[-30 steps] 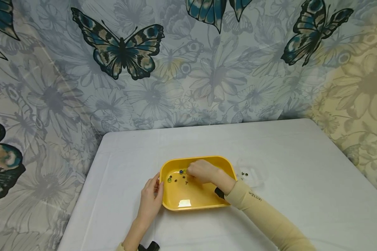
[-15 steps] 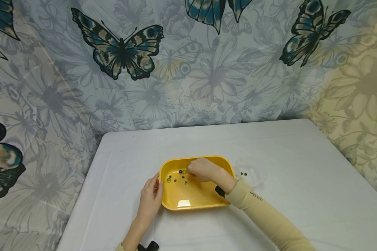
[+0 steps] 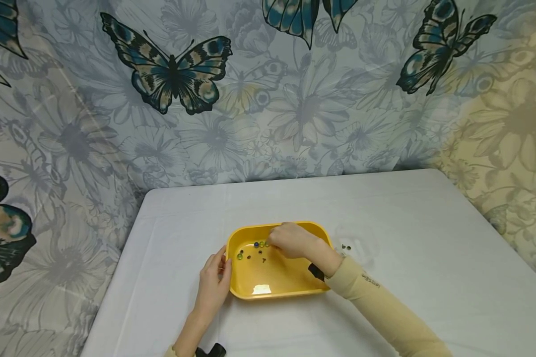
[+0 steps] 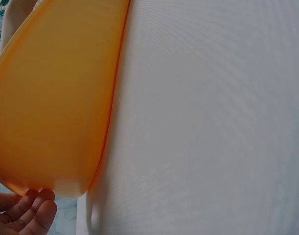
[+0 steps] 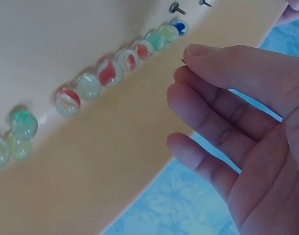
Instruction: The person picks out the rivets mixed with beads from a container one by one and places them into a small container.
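Observation:
A yellow tray (image 3: 274,282) stands on the white table. My left hand (image 3: 213,280) holds its left edge, with fingers (image 4: 34,210) against the outer wall in the left wrist view. My right hand (image 3: 290,240) is over the far side of the tray. In the right wrist view its thumb and forefinger pinch something tiny, of which only a dark tip (image 5: 184,61) shows. Several glass marbles (image 5: 108,73), clear with red, green, yellow or blue, lie in a row along the tray wall. Small dark screws (image 5: 177,8) lie near the blue marble (image 5: 179,27).
A clear, barely visible container (image 3: 362,248) stands right of the tray, with small dark pieces (image 3: 346,247) at its left side. A patterned butterfly cloth (image 3: 250,124) hangs behind the table. A black device (image 3: 212,350) sits at the left wrist.
My right hand has shifted slightly right and away over the tray, uncovering another marble beside the row's left end. The left hand stays at the tray's edge.

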A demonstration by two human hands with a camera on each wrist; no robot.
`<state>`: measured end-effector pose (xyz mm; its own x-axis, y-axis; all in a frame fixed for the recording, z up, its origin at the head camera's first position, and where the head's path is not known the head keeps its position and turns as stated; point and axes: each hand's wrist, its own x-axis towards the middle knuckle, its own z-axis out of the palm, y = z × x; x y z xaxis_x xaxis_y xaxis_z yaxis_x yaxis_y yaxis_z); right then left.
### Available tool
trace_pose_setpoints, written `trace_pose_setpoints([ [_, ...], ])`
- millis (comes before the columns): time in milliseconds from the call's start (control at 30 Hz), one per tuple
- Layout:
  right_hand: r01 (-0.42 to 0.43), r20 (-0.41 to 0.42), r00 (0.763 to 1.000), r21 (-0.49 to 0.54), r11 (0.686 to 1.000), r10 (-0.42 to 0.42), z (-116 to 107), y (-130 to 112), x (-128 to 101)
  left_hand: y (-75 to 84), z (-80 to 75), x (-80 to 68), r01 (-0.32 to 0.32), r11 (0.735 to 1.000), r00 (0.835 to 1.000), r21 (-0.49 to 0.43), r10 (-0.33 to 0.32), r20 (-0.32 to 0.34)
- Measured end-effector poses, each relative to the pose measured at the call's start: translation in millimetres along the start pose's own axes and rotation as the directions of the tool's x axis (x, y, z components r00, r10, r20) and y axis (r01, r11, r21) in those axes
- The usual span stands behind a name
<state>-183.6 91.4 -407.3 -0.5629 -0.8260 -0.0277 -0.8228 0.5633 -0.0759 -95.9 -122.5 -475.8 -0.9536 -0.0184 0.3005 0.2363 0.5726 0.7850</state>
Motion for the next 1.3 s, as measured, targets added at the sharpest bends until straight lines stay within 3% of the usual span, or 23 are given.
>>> trace_pose_setpoints([
  [500, -0.060, -0.049, 0.997, -0.036, 0.998, 0.059, -19, 7, -19, 0.7, 0.1, 0.3, 0.002, 1.000, 1.000, 0.004, -0.002, -0.014],
  [1300, -0.121, -0.153, 0.981, 0.016, 0.993, 0.122, -32, 25, -46, 0.7, 0.6, 0.0, 0.007, 1.000, 1.000, 0.000, -0.007, -0.007],
])
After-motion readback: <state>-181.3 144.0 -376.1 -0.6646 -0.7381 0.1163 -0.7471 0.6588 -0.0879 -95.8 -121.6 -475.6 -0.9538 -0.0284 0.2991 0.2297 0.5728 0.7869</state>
